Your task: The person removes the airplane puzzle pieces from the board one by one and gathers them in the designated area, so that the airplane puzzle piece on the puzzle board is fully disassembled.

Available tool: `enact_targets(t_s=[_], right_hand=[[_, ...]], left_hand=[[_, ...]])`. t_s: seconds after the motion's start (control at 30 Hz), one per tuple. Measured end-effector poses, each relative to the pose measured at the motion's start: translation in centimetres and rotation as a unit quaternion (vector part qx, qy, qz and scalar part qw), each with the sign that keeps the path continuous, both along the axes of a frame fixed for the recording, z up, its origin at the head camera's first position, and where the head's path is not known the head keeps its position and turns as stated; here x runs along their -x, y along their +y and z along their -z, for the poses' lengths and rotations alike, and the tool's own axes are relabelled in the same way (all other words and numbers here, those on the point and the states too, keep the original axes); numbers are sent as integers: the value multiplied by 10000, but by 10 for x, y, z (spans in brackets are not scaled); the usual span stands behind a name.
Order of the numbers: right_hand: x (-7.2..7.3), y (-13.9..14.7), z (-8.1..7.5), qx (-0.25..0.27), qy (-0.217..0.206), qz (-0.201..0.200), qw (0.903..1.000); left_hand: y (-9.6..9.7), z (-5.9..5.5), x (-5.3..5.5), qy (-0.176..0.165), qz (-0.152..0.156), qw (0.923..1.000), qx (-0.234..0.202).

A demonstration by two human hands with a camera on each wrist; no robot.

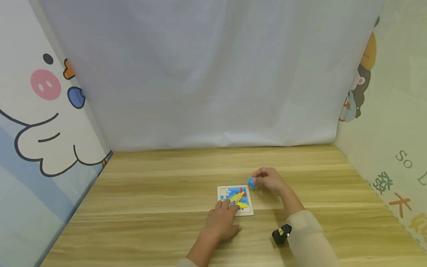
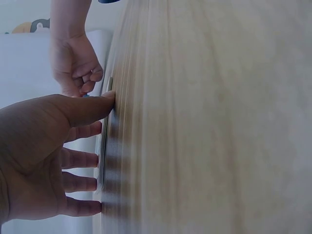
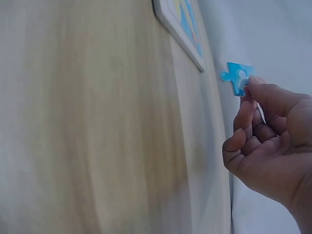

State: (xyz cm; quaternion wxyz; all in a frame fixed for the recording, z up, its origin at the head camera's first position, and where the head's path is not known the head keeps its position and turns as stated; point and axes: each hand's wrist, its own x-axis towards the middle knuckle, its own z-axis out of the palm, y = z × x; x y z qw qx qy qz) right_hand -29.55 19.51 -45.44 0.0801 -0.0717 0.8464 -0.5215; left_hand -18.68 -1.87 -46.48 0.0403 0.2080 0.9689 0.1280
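A small jigsaw puzzle in a pale frame (image 1: 251, 205) lies on the table, its picture a yellow and red airplane on blue sky. At its upper left, a bare patch (image 1: 224, 193) of the backing shows. My left hand (image 1: 221, 221) rests on the near left part of the puzzle with straight fingers, covering some of the picture. Between thumb and fingertips my right hand (image 1: 271, 181) pinches a blue puzzle piece (image 3: 237, 78) just off the frame's far right corner. In the right wrist view the piece is held up above the table, with a white patch on its face.
The wooden table (image 1: 150, 185) runs back to a pale hanging cloth (image 1: 200, 92). Cartoon-printed panels stand at the left (image 1: 50, 122) and right (image 1: 383, 129). A black wrist device (image 1: 281, 234) sits by the right sleeve (image 1: 308, 237).
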Motion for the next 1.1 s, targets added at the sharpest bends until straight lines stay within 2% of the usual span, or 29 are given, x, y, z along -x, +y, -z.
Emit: enact_targets(t_s=[0.23, 0.4, 0.63, 0.77, 1.1], right_hand=[[12, 6, 8, -127, 72, 89, 9999], [17, 5, 15, -237, 106, 308, 9992], [21, 2, 17, -564, 223, 523, 9968], [22, 0, 19, -768, 246, 579, 9951], [21, -4, 18, -1027, 278, 642, 9923]], left_hand=[[1, 1, 1, -127, -12, 9999, -4], [1, 1, 0, -116, -9, 9999, 41], [1, 0, 1, -78, -21, 9999, 93], [1, 0, 1, -136, -8, 9999, 44], [1, -2, 0, -28, -2, 10000, 28]])
